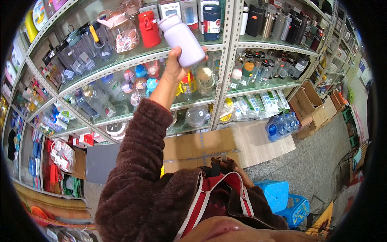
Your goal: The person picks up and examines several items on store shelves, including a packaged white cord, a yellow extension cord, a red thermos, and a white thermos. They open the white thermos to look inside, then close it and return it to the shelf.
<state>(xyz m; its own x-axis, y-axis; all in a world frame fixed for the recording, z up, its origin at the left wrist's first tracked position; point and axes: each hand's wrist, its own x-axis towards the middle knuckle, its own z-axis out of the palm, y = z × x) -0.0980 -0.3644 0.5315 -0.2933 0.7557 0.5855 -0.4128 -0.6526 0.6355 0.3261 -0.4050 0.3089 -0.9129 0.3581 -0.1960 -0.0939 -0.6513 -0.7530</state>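
My left hand (178, 65) is raised in front of the shelves, gripping a pale lilac bottle (184, 42) with the thumb on its left side and fingertips showing at its right. The bottle leans with its lidded end up to the left. Right behind it stand a red flask (149, 29) and a dark blue flask (212, 22) on the upper shelf. Low in front of my chest is my right hand (234, 169), beside a black strap or cloth (214, 169); its fingers are dark and partly hidden, so its hold on this is unclear.
Metal-framed shelves (232, 60) carry glass jars, children's cups and steel flasks. On the floor are flattened cardboard (199, 145), shrink-wrapped blue bottles (281, 126) and open cartons (305, 103). A blue plastic stool (273, 193) stands at lower right, and a grey panel (101, 163) lies at left.
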